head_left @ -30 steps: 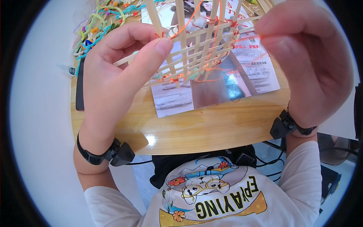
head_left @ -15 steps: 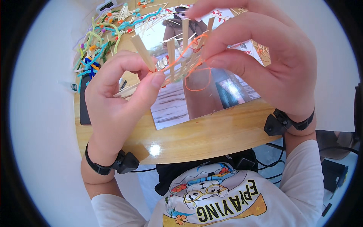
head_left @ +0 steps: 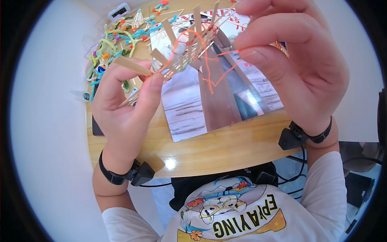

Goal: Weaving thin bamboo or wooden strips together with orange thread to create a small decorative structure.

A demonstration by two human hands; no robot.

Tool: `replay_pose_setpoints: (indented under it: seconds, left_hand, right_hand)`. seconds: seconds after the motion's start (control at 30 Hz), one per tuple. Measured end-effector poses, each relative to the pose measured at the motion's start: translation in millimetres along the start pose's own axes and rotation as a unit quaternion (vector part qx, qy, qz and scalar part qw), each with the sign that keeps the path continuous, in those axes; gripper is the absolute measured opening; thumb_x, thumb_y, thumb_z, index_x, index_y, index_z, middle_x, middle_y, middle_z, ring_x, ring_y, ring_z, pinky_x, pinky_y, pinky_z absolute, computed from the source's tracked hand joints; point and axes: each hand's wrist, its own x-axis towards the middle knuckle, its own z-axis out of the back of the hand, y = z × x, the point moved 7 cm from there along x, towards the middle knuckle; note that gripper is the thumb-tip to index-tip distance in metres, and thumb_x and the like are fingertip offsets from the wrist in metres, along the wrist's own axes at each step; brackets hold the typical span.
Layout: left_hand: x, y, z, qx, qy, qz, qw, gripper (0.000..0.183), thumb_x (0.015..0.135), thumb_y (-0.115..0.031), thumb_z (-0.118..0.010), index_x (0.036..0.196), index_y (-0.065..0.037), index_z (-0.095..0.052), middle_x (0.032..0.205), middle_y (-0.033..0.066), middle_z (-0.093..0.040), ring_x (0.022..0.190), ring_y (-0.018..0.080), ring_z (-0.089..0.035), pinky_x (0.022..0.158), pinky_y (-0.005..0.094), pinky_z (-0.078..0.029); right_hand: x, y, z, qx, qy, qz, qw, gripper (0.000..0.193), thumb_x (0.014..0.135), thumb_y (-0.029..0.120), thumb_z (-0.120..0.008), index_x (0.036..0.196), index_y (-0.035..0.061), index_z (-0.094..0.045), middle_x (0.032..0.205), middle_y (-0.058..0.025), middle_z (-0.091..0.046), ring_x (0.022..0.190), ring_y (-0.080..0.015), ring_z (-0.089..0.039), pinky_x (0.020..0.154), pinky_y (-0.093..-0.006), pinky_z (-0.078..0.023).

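My left hand (head_left: 130, 93) pinches the near end of a small lattice of flat wooden sticks (head_left: 182, 56) between thumb and forefinger. The lattice is held up at a tilt, with several stick ends poking out along its upper side. Orange thread (head_left: 201, 38) loops along it and dangles below in a slack kinked line. To the right, my right hand (head_left: 296, 60) has its thumb and forefinger pressed together on the thread, a short way off the lattice. Part of a whitish roundish thing (head_left: 181, 45) shows behind the sticks; I cannot make out its kind.
Under my hands lies a glossy magazine (head_left: 187, 117) on the wooden table (head_left: 225, 145). At the far left are colourful fuzzy pipe cleaners (head_left: 107, 46), thin sticks with coloured joints (head_left: 139, 20) and a small white device (head_left: 119, 11). A dark flat object (head_left: 96, 126) lies beside my left wrist.
My right hand has drawn away to the right from the lattice, pulling a length of orange thread. The left hand has shifted slightly left and tilted the lattice, which shows more stick ends.
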Motion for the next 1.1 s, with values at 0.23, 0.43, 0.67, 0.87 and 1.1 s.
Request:
replay_pose_setpoints:
  seconds: [0.23,0.43,0.67,0.87,1.1]
  left_hand:
    - [5,-5,-1,0.010,-0.011,-0.059,0.998,0.018,0.076,0.006,-0.071,0.088,0.000,-0.059,0.091,0.0084,-0.063,0.077,0.0140,-0.055,0.074,0.0260,-0.044]
    - [4,-8,-4,0.063,0.000,-0.120,0.991,0.020,0.074,0.006,-0.073,0.086,0.000,-0.059,0.090,0.0078,-0.063,0.075,0.0146,-0.055,0.071,0.0260,-0.044]
    - [4,-11,-5,0.073,0.002,-0.120,0.990,0.020,0.073,0.006,-0.073,0.084,-0.001,-0.059,0.084,0.0065,-0.062,0.073,0.0149,-0.055,0.070,0.0256,-0.044]
    - [7,-9,-10,0.098,0.034,-0.124,0.987,0.018,0.073,0.004,-0.074,0.087,0.000,-0.063,0.079,0.0053,-0.061,0.070,0.0134,-0.056,0.066,0.0249,-0.045]
    - [5,-13,-11,0.081,0.017,-0.111,0.990,0.021,0.072,0.002,-0.076,0.089,-0.002,-0.065,0.078,0.0043,-0.062,0.069,0.0128,-0.057,0.066,0.0248,-0.044]
  right_hand:
    - [-1,-9,-14,0.140,0.021,-0.125,0.982,0.007,0.084,-0.004,-0.063,0.090,-0.0042,-0.064,0.112,-0.0156,-0.059,0.082,-0.0133,-0.062,0.075,-0.0251,-0.050]
    - [-6,-16,-22,0.286,0.016,-0.214,0.934,0.005,0.086,0.000,-0.062,0.090,-0.0042,-0.063,0.104,-0.0154,-0.061,0.082,-0.0132,-0.062,0.075,-0.0262,-0.050]
    - [-6,-1,-20,0.286,0.052,-0.212,0.933,0.006,0.083,-0.004,-0.063,0.089,-0.0032,-0.063,0.086,-0.0104,-0.064,0.078,-0.0159,-0.061,0.071,-0.0269,-0.048]
    - [4,43,0,-0.241,0.067,0.164,0.954,0.014,0.075,-0.004,-0.067,0.088,-0.0001,-0.066,0.084,-0.0096,-0.061,0.073,-0.0219,-0.056,0.061,-0.0310,-0.044]
    - [-20,30,-30,-0.318,-0.014,0.300,0.899,0.045,0.050,0.010,-0.071,0.095,0.0035,-0.069,0.077,-0.0033,-0.054,0.066,-0.0189,-0.049,0.056,-0.0288,-0.040]
